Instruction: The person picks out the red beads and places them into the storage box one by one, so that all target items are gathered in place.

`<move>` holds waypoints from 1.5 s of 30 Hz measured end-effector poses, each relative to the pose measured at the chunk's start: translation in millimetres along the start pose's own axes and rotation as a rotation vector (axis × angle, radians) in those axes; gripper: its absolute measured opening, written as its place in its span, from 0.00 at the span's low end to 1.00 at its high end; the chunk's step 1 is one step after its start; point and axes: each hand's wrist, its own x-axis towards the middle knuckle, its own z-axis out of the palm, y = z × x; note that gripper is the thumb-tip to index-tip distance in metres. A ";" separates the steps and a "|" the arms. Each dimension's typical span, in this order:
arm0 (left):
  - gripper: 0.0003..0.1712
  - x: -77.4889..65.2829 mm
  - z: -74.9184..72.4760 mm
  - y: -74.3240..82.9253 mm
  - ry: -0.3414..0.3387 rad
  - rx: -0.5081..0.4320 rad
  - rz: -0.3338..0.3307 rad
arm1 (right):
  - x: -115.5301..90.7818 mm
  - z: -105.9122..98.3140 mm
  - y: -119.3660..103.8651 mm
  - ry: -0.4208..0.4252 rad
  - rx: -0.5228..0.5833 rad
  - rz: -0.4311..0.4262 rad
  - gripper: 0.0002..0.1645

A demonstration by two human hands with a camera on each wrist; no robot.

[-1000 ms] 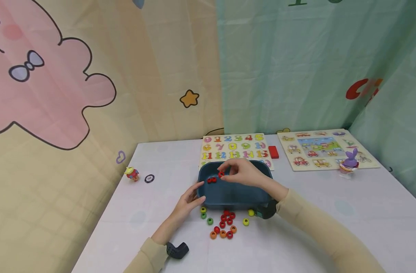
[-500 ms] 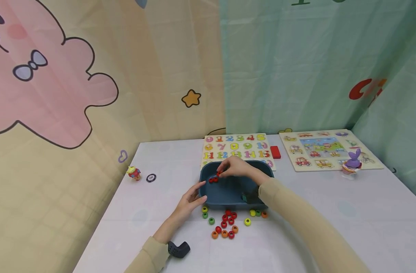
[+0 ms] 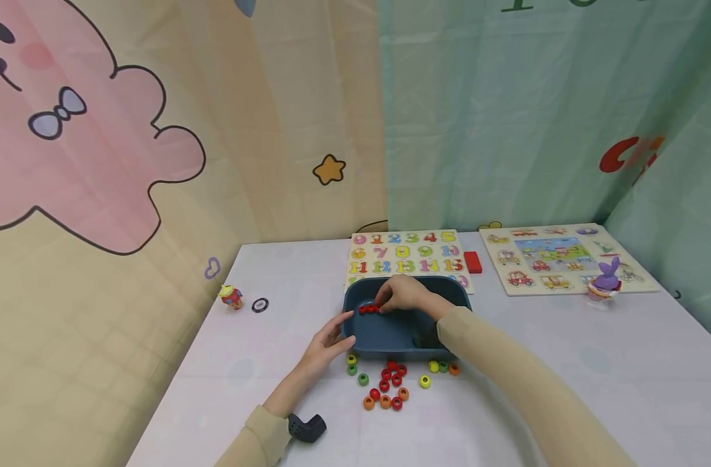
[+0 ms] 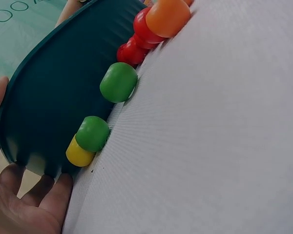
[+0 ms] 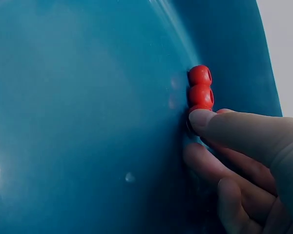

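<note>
A dark blue plastic bin (image 3: 385,337) stands mid-table. Inside, along its far wall, two red beads (image 5: 200,85) sit in a row. At the end of that row, my right hand (image 3: 407,293) pinches a third red bead (image 5: 200,107) between thumb and fingers, touching the one beside it. My left hand (image 3: 322,347) rests spread against the bin's left end, fingertips on its outer wall in the left wrist view. In front of the bin lie loose beads: red ones (image 3: 397,381), orange ones (image 3: 385,402), green ones (image 4: 118,83) and yellow ones (image 3: 425,382).
Behind the bin lies a number puzzle board (image 3: 402,251), with a red block (image 3: 473,263) beside it. A vehicle puzzle board (image 3: 556,256) lies at back right, near a purple rabbit figure (image 3: 606,280). A small toy figure (image 3: 231,297) and a round chip (image 3: 260,305) are at left.
My right hand has lowered the red bead from above the bin floor to the end of the row of red beads. The left hand keeps its place at the bin.
</note>
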 end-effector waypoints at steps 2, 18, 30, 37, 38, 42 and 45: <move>0.31 -0.3 -0.1 0.1 0.002 0.002 -0.002 | 0.1 0.0 -0.3 -0.004 -0.004 -0.001 0.10; 0.30 0.7 0.1 -1.0 0.002 -0.010 0.005 | -41.7 -56.0 -38.5 0.103 0.138 -0.073 0.21; 0.31 -0.2 0.3 -0.1 0.016 0.004 -0.014 | -125.7 -27.8 -57.1 0.073 0.344 -0.228 0.16; 0.31 0.6 -0.1 -1.1 0.012 0.021 -0.016 | -150.3 22.5 -55.8 0.024 0.416 -0.249 0.14; 0.31 0.7 -0.1 -1.3 0.012 0.020 -0.014 | -152.0 28.3 -55.7 0.014 0.418 -0.240 0.14; 0.30 0.9 -0.1 -1.9 0.016 0.016 -0.013 | -155.4 46.0 -54.6 -0.018 0.416 -0.185 0.14; 0.30 0.8 0.1 -2.1 0.016 0.014 -0.013 | -155.6 55.1 -52.9 -0.012 0.388 -0.160 0.14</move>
